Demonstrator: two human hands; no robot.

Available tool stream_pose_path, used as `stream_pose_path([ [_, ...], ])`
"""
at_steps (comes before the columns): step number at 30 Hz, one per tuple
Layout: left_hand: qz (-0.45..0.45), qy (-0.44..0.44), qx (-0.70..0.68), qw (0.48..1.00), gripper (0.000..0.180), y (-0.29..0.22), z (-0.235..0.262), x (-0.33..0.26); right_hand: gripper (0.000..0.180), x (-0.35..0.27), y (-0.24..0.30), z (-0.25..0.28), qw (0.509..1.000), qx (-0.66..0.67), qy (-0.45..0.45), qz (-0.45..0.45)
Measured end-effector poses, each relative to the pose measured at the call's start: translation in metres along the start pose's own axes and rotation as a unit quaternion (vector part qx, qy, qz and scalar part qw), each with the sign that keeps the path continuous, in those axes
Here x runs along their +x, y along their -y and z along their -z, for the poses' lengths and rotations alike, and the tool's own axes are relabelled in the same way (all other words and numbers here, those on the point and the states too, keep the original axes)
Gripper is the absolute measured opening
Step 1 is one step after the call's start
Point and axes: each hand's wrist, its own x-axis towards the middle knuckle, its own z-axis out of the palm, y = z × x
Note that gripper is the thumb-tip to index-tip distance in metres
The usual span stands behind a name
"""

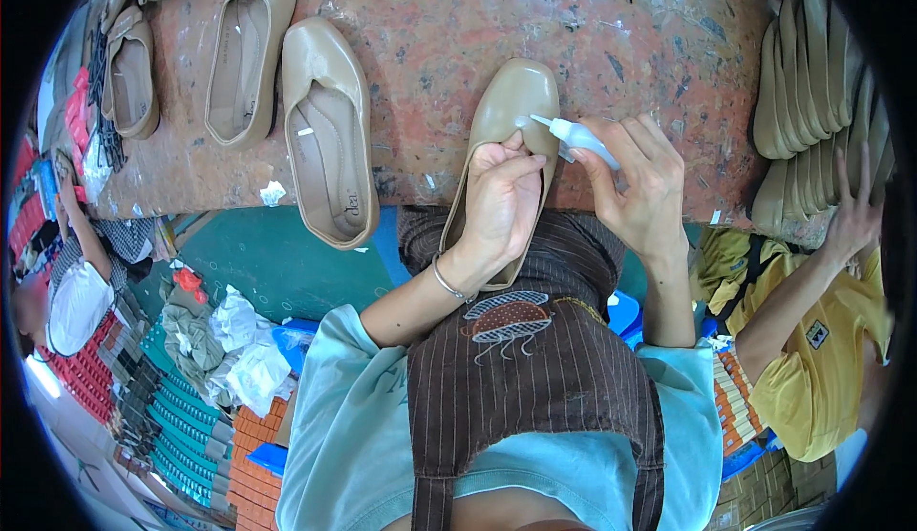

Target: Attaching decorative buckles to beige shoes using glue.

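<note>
Centre frame: left hand [501, 201] clamps beige flat shoe [503, 139] | right hand [642, 187] fingers pinch glue bottle [579, 136] — nozzle at vamp edge | steady shoe, squeeze gently — thin bead.

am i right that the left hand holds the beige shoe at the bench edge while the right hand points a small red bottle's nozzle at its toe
Not quite: the head view shows the bottle in the right hand is white, not red. The rest stands: the left hand holds the beige shoe at the bench edge, nozzle at its toe.
</note>
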Motion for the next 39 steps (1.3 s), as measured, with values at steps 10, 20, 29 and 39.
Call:
stream_pose_path([
  [10,0.014,-0.027,0.024,0.999,0.022,-0.001,-0.002,0.001,0.02,0.005,0.006,-0.005,1.0,0.006,-0.001,0.005],
  [20,-0.003,0.004,-0.017,1.0,0.025,0.002,0.004,0.001,0.019,0.003,0.004,0.005,1.0,-0.008,0.019,-0.02],
  [29,0.016,-0.038,-0.009,0.999,0.031,-0.001,-0.001,0.0,0.016,0.009,-0.008,0.015,0.992,0.068,-0.046,-0.093],
  [39,0.007,-0.001,-0.027,1.0,0.029,0.0,0.001,0.001,0.018,0.011,-0.001,-0.002,1.0,0.024,0.011,-0.005],
])
